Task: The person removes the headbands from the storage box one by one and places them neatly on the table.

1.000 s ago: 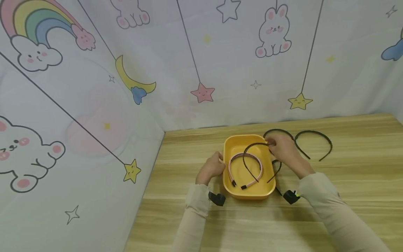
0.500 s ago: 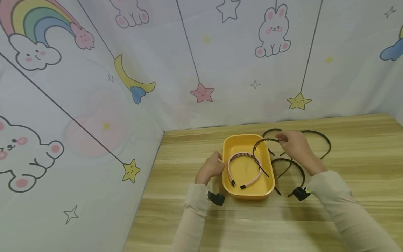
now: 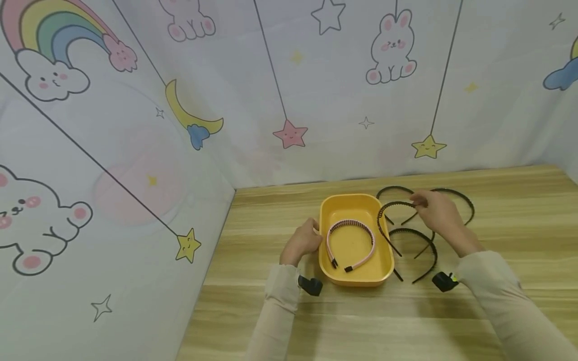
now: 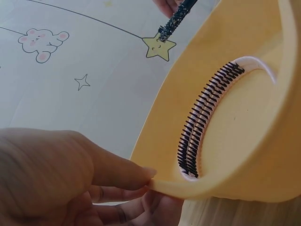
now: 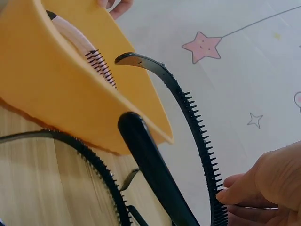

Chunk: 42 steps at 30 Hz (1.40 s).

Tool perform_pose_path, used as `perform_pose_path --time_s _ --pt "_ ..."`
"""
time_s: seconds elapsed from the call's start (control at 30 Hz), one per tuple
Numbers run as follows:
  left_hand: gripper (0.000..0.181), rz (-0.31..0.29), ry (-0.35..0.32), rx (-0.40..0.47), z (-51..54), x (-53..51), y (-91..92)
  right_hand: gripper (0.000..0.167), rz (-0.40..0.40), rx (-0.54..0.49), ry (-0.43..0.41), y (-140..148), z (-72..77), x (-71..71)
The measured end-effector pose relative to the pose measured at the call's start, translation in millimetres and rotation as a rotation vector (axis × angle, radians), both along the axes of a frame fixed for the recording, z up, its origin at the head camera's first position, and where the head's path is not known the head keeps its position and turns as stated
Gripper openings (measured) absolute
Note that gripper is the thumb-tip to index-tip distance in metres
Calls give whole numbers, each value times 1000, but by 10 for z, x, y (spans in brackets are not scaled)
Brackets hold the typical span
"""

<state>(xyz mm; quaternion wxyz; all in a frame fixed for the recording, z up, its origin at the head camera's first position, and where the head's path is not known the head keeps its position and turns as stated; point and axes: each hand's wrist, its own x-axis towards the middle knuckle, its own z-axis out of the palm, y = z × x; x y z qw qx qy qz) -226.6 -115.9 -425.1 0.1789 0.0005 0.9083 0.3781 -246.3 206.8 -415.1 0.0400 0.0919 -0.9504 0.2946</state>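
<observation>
My right hand [image 3: 438, 213] pinches a black toothed headband [image 5: 200, 132] by its top band. That headband hangs over the right rim of a yellow plastic bin [image 3: 329, 203], its two ends pointing down. My left hand [image 3: 303, 239] grips the bin's left rim, with the thumb on the rim and the fingers beneath it in the left wrist view. Inside the bin lies a pink headband [image 3: 374, 240] with black comb teeth and black tips. Beside the bin on the right, another black headband [image 3: 434, 250] rests on the table, partly behind the held one.
Two more black headbands lie farther back on the wooden table [image 3: 519, 240], one at the bin's far right corner and one [image 3: 471, 205] behind my right hand. A white cartoon-printed curtain [image 3: 343, 100] stands along the table's back and left edges.
My right hand has moved right, carrying the black headband from over the bin's inside to its right rim. The left hand and the bin stay in place.
</observation>
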Motion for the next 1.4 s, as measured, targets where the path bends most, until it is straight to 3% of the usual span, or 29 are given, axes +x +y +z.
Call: perform_pose_path --time_s 0.53,0.87,1.4 --pt "31 -12 6 0 -17 -11 -3 28 -17 1 109 297 -151 87" --pt "30 -13 20 -2 -26 -10 -12 30 -52 9 30 481 -223 157" --pt "32 -7 6 6 -14 -7 -9 34 -107 44 20 852 -397 247"
